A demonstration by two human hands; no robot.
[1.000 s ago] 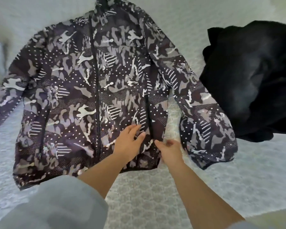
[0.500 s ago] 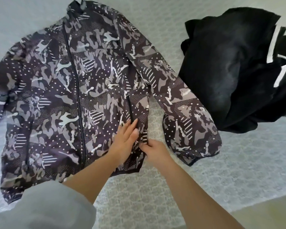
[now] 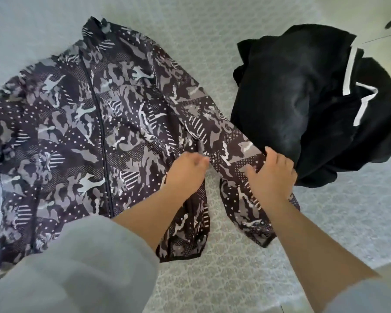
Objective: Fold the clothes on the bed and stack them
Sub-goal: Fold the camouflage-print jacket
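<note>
Pale quilted bedding point(image 3: 246, 274) with a fine lattice print fills the view and serves as the folding surface. Largest on it is the camouflage jacket point(image 3: 77, 136), spread front-up from about 9 o'clock to the centre, zip closed, collar toward 12 o'clock; laid flat like this, it looks ready for its sleeves to be turned in. Its fabric appears thin, smooth and slightly creased, printed in greys, white dots and stripes on a dark ground. At 2 o'clock sits a crumpled black garment point(image 3: 303, 105), thick and fleecy-looking with white stripe trim, heaped and unfolded, apparently waiting its turn. One jacket sleeve point(image 3: 233, 143) runs diagonally from the shoulder toward 5 o'clock, its upper part just beside the black heap. The right hand point(image 3: 272, 175) lies across that sleeve with fingers curled over its far edge, seemingly gripping it, probably to swing it over the body. The left hand point(image 3: 186, 170) presses the jacket's side near the armpit, fingers loosely curled; whether it pinches cloth I cannot tell, though it likely anchors the fold line. Folding is at an early stage, judging by nothing stacked
</note>
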